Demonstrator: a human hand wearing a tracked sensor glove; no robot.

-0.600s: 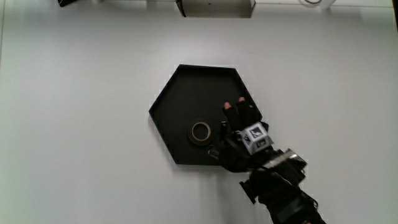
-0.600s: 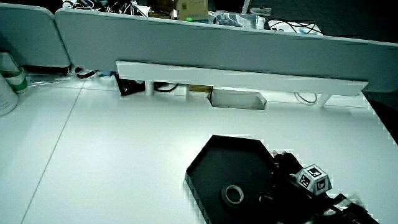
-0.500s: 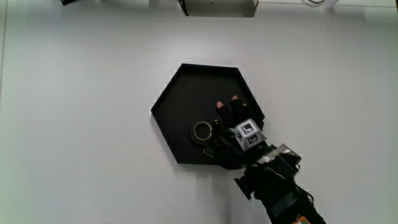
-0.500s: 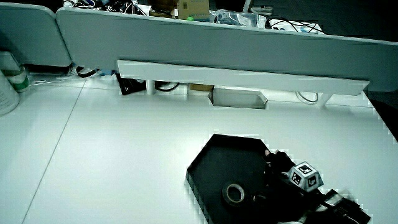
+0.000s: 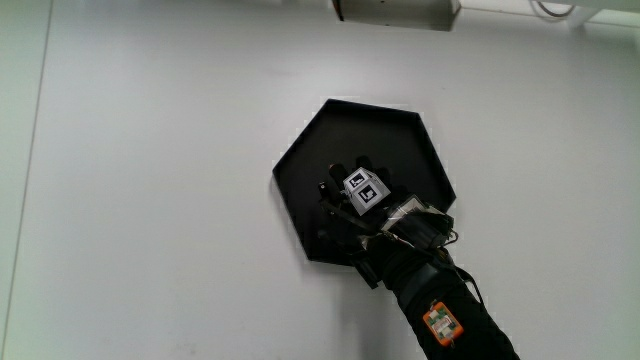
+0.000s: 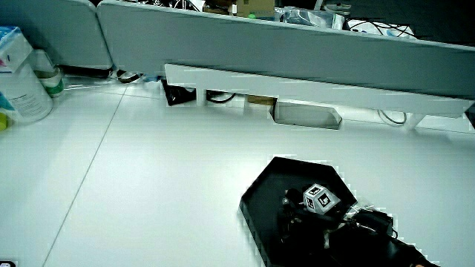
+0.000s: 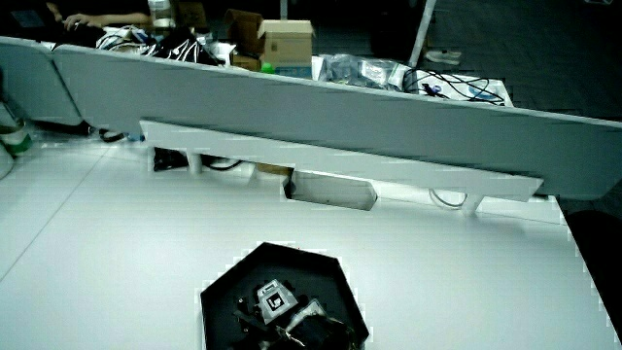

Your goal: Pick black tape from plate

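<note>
A black hexagonal plate [image 5: 392, 137] lies on the white table and shows in both side views [image 6: 295, 169] [image 7: 287, 261]. The gloved hand [image 5: 345, 205] is low over the part of the plate nearer to the person, where the tape lay. Its patterned cube [image 5: 366, 192] faces up and also shows in both side views [image 6: 320, 199] [image 7: 275, 299]. The black tape is hidden under the hand in every view. The forearm [image 5: 440, 310] reaches in from the person's edge of the table, across the plate's near rim.
A long white rail [image 6: 312, 93] runs under the grey partition [image 7: 321, 117], with a small white box [image 5: 395, 10] beside it. A pale bottle and a carton [image 6: 22, 74] stand at the table's edge near the partition.
The hand has slid across the plate from beside the tape to directly over it, so the tape no longer shows. The plate has stayed where it was.
</note>
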